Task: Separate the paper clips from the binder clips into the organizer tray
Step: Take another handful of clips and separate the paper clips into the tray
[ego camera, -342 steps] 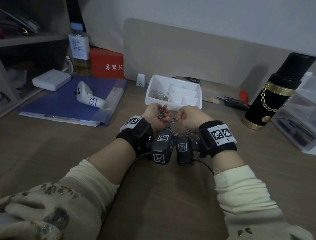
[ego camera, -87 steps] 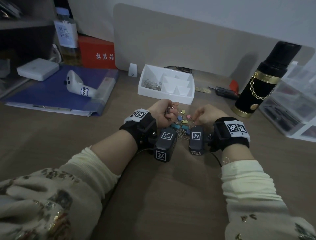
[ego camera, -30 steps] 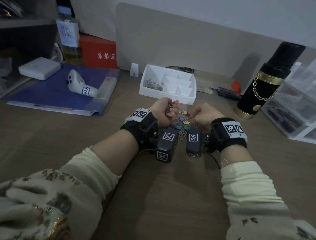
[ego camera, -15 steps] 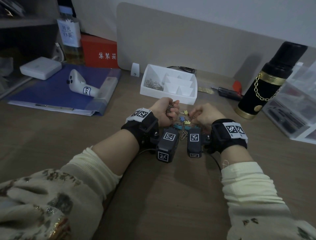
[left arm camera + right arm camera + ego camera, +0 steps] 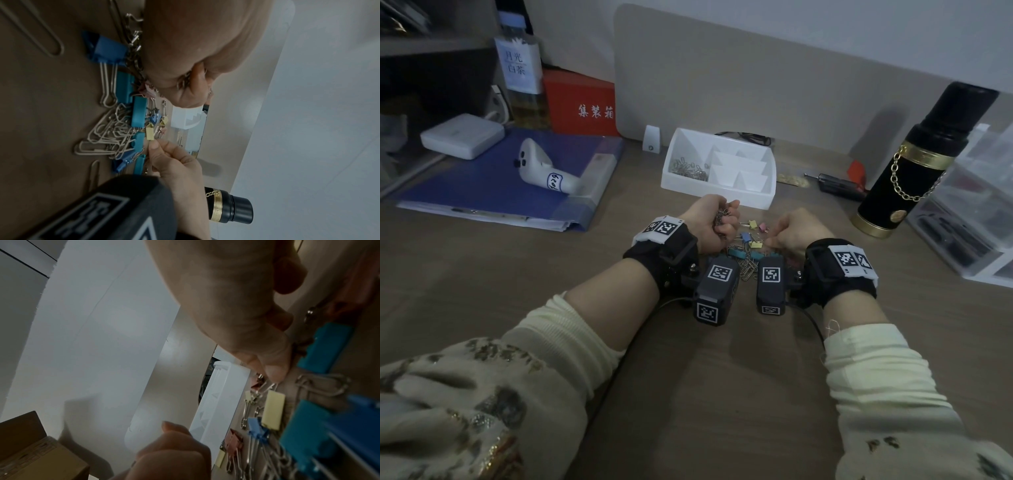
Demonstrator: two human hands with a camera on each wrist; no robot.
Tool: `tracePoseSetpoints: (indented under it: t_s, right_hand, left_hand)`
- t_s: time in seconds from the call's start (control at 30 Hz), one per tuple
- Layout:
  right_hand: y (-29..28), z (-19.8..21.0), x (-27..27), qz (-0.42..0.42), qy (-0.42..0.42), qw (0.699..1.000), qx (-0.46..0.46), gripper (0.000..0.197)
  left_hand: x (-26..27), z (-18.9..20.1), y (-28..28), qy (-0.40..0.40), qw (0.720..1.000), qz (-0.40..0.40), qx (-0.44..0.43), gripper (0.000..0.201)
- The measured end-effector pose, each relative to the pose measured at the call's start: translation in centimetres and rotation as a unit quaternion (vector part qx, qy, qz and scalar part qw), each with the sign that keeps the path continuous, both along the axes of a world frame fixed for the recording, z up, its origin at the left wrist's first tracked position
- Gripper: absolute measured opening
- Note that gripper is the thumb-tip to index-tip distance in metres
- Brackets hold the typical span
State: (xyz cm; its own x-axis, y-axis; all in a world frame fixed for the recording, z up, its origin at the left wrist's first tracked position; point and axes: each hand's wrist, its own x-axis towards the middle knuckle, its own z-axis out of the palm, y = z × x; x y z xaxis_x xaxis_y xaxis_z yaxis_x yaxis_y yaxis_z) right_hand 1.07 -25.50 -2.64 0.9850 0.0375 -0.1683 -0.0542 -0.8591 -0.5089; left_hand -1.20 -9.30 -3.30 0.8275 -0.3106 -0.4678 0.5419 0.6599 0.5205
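Observation:
My left hand [image 5: 726, 219] is a fist gripping a bunch of paper clips [image 5: 722, 214], held just in front of the white organizer tray [image 5: 717, 195]. The bunch [image 5: 135, 53] hangs out of the left hand [image 5: 185, 81] over the pile. More paper clips [image 5: 688, 168] lie in the tray's left compartment. Between my hands a mixed pile [image 5: 748, 253] of paper clips and coloured binder clips lies on the desk. My right hand [image 5: 774, 236] is curled, its thumb and forefinger tips [image 5: 153, 145] together beside a small yellow binder clip [image 5: 149, 133]. What they pinch is hidden.
A black and gold flask [image 5: 914, 164] stands at the right, with clear plastic drawers [image 5: 969, 219] beyond it. A screwdriver [image 5: 839, 186] lies right of the tray. A blue folder [image 5: 493, 181] at the left carries a white controller [image 5: 537, 168].
Almost nothing has moved. Both hands stay at the pile, the left still gripping its bunch, and the right hand's fingers have shifted slightly among the clips.

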Motion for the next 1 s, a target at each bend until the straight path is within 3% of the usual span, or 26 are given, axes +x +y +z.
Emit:
tracePoseSetpoints:
  t_s: [0.17,0.43,0.63,0.8,0.9,1.0]
  right_hand:
    - [0.2,0.1,0.0,0.018,0.014,0.999,-0.045,0.017]
    - [0.5,0.5,-0.4,0.044,-0.02,0.996,-0.078,0.013]
    - [0.7,1.6,-0.5,0.052,-0.135,0.989,0.0,0.012]
    - [2.2,2.3,-1.2,0.125,-0.223,0.954,0.156,0.006]
    - [3.0,2.7,-2.0,0.181,-0.214,0.943,0.18,0.006]
    - [3.4,2.7,-2.6,0.214,-0.137,0.944,0.21,0.004]
  left_hand:
    - [0.0,0.0,0.0,-0.002,1.0,0.0,0.002,0.03]
    - [-0.1,0.1,0.0,-0.001,1.0,0.006,0.001,0.03]
    - [0.0,0.0,0.0,0.008,1.0,0.006,0.004,0.029]
    - [-0.1,0.1,-0.1,0.025,1.0,0.0,0.005,0.028]
    - [-0.3,0.1,-0.3,0.028,0.999,-0.019,-0.004,0.03]
    - [-0.2,0.1,-0.3,0.016,0.999,-0.037,-0.002,0.033]
